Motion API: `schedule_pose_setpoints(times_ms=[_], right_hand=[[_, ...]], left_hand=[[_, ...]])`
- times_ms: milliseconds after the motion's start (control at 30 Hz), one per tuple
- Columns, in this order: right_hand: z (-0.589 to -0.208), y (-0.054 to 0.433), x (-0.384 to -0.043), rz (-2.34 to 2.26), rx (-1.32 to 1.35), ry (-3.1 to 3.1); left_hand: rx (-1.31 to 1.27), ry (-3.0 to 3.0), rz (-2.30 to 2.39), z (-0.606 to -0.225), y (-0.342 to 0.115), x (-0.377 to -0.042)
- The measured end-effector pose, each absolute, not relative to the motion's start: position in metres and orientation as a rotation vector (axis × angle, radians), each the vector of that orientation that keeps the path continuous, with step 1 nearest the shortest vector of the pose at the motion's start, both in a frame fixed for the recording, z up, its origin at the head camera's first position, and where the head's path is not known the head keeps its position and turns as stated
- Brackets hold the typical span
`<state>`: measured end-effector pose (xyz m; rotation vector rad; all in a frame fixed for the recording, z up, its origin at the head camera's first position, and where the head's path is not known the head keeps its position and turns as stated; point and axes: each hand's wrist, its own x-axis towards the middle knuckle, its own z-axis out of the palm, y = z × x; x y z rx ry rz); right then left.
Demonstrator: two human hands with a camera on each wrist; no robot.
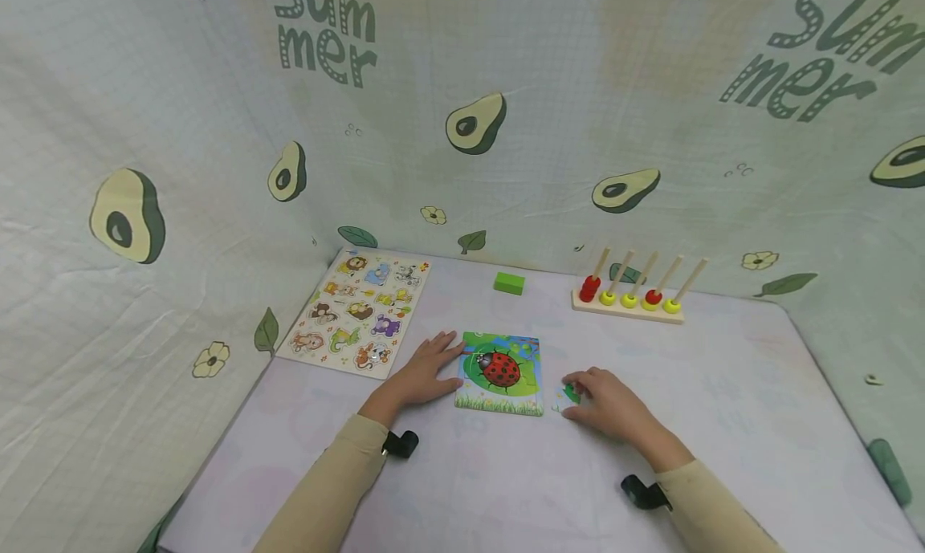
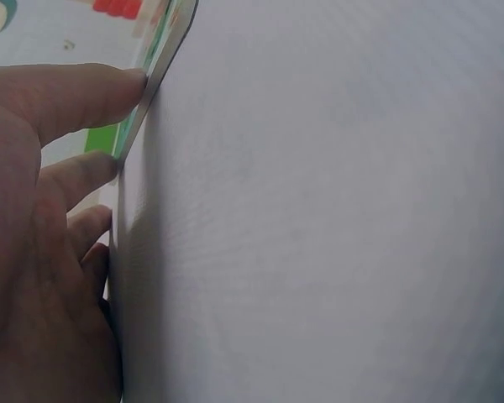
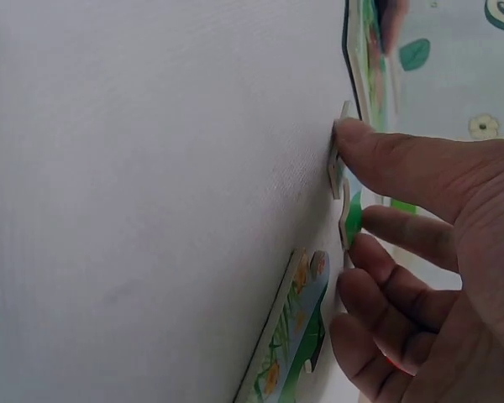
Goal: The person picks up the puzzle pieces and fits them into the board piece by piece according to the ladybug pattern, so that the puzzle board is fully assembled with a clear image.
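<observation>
Ladybug puzzle (image 1: 500, 373): red, black spots, green ground. Block (image 1: 509, 283): green. Beads (image 1: 629, 301): red, yellow.

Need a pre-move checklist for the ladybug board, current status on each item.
1. Board steadied: ok. The left hand touches the left edge of the ladybug board.
2. Right hand at the pieces: ok. The right hand is right of the board, its thumb on one piece.
3. Firm grip on that piece: cannot tell. It may be only touched, not pinched.
4. All loose pieces in hand: not ok. A flowered piece lies apart from the thumb.
5. Work area clear of other items: ok. The green block and bead rack sit beyond the board, apart from both hands.
</observation>
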<state>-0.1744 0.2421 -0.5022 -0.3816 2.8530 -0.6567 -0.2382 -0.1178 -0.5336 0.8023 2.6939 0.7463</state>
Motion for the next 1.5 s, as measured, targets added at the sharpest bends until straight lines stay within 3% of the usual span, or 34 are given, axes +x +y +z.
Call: schedule_pose_setpoints(times_ms=[567,1200,1500], right_hand=[[-0.4993,0.2394,-0.1756,-0.796,-0.254,2.783],[-0.5040,0.2463,-0.1766,-0.825,-0.431,2.848],[-0.5001,0.2405,-0.1786,-1.055,-0.512,2.809]], left_hand=[[0.786,2.694,0.754,-0.5357,-0.1181,-0.2381],[0.777,2.698,0.728,-0.5349,-0.1176,-0.2378],[0.807,2.696,0.737,-0.5338,-0.1178,-0.2382]])
